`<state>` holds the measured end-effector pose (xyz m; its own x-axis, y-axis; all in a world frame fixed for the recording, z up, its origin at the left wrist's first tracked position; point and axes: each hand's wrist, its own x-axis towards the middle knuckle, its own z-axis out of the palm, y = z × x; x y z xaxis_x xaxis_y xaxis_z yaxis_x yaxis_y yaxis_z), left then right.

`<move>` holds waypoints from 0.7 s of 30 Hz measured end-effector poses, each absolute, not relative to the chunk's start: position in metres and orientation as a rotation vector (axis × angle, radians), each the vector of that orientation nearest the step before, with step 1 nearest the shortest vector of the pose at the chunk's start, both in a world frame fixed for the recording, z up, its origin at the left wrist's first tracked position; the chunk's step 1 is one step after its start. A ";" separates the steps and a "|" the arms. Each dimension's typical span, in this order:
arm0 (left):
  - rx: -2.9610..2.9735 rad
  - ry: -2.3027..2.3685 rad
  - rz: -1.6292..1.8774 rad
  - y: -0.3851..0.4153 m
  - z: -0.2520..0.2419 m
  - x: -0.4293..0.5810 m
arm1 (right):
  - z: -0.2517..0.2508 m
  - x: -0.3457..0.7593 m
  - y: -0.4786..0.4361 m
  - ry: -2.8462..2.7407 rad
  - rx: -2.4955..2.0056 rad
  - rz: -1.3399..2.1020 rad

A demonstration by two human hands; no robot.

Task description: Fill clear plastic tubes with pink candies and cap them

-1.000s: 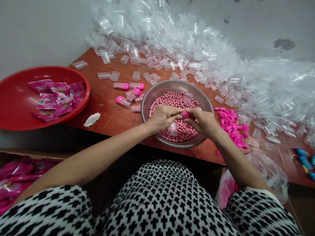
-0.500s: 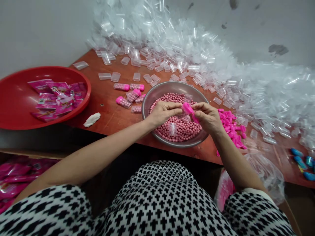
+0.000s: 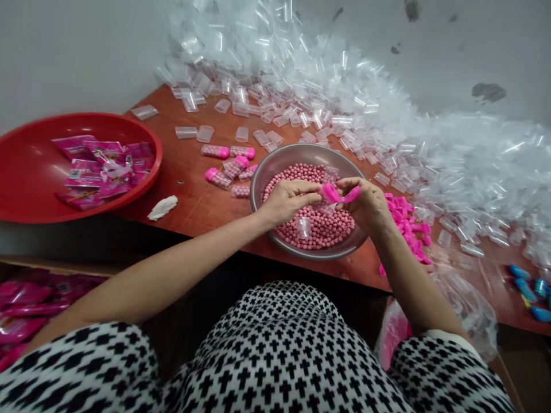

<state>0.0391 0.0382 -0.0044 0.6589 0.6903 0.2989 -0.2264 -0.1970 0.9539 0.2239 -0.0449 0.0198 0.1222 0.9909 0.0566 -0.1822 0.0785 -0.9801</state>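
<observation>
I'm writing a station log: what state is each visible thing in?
Pink cap: flipped open, between left hand and right hand
Metal bowl: partly full of pink beads
Filled tubes: lying down, several capped in pink
Clear tubes: loosely heaped, mostly look empty
Loose caps: piled right of the bowl
Red basin: partly filled with pink packets
Plastic bag: crumpled

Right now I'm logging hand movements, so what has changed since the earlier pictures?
The right hand has shifted slightly right, and the pink cap, first mostly covered by fingers, now shows, its right end swung up. Nothing was visibly let go. The left hand, metal bowl and red basin stayed about where they were.
</observation>
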 end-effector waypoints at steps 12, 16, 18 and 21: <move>1.704 0.422 0.932 0.041 -0.010 0.038 | 0.019 0.200 -0.036 -0.856 -1.122 1.570; 1.685 0.427 0.966 0.042 -0.009 0.037 | 0.019 0.192 -0.032 -0.822 -1.089 1.492; 1.684 0.433 0.988 0.042 -0.009 0.037 | 0.018 0.189 -0.029 -0.808 -1.082 1.487; 1.686 0.438 0.999 0.041 -0.007 0.039 | 0.018 0.185 -0.024 -0.783 -1.103 1.503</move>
